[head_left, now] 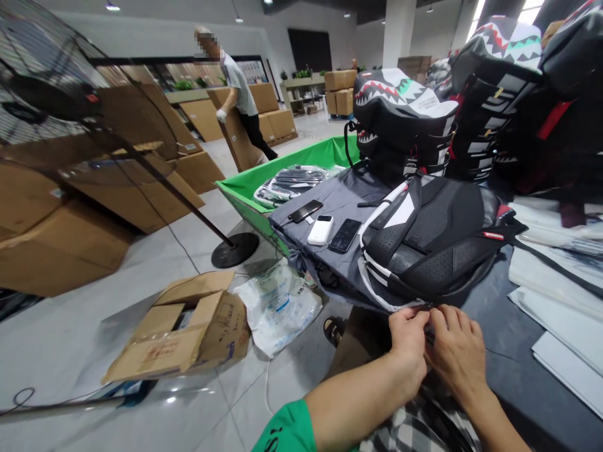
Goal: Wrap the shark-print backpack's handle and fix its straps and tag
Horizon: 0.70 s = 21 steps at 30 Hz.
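Note:
A black backpack (pixel 428 232) with white trim lies on the grey cloth of the table (pixel 346 188). At its near edge my left hand (pixel 409 336) pinches the trim, fingers closed. Right beside it, my right hand (pixel 456 345) has its fingers bent together over the same edge; what lies under its fingertips is hidden. Left of the backpack are a dark phone (pixel 345 235), a white power bank (pixel 321 230) and another dark device (pixel 306 211) with a cable.
Shark-mouth backpacks (pixel 400 119) stand behind. Flat plastic bags (pixel 560 282) lie at right. A green-lined bin (pixel 287 157) adjoins the table. On the floor are an open carton (pixel 183 333), a plastic bag (pixel 280 307) and a fan base (pixel 234 250). A person (pixel 240 88) moves a carton.

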### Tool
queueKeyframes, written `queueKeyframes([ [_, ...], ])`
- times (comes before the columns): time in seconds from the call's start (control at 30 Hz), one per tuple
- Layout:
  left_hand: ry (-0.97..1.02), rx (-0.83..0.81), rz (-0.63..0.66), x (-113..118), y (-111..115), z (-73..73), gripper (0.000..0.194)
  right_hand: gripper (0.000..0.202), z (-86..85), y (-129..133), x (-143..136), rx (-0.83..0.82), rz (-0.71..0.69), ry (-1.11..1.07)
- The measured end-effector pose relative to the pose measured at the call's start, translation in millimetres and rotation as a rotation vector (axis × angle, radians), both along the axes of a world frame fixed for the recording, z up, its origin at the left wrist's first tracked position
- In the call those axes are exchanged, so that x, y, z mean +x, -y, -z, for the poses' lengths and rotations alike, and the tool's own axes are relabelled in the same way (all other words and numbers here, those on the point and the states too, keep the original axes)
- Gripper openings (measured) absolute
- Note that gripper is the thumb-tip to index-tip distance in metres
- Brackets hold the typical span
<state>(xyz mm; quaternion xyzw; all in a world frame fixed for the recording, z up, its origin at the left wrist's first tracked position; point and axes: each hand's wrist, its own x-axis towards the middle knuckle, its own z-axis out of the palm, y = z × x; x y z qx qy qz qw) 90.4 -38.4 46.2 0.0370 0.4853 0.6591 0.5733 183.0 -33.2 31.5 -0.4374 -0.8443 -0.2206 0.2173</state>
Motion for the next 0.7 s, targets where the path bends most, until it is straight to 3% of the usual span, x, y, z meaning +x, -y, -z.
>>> queueKeyframes([
  [0.1, -0.049, 0.017, 0.021, -3.3, -2.1, -2.0, 0.011, 0.011, 8.4, -0.8, -5.0, 0.057, 0.049, -0.068],
  [0.2, -0.098, 0.047, 0.124, -8.0, 0.6, -3.2, 0.013, 0.011, 15.0, -4.1, -5.0, 0.115, 0.073, -0.125],
  [0.3, -0.28, 0.113, 0.221, -12.9, 12.4, -5.1, 0.016, 0.012, 15.2, -8.0, -3.0, 0.121, 0.057, -0.157],
  [0.43, -0.628, 0.261, 0.11, -15.9, 34.7, 2.4, 0.017, 0.016, 11.4, -11.4, -2.3, 0.123, 0.025, -0.215],
  [0.57, -0.538, 0.26, 0.16, -9.1, 40.2, 30.2, 0.036, 0.026, 12.1, -11.5, -1.8, 0.04, 0.009, -0.334],
  [0.7, -0.351, 0.154, 0.216, -3.7, 21.4, 46.2, 0.054, 0.046, 13.0, -15.9, 4.1, -0.209, 0.002, -0.599],
])
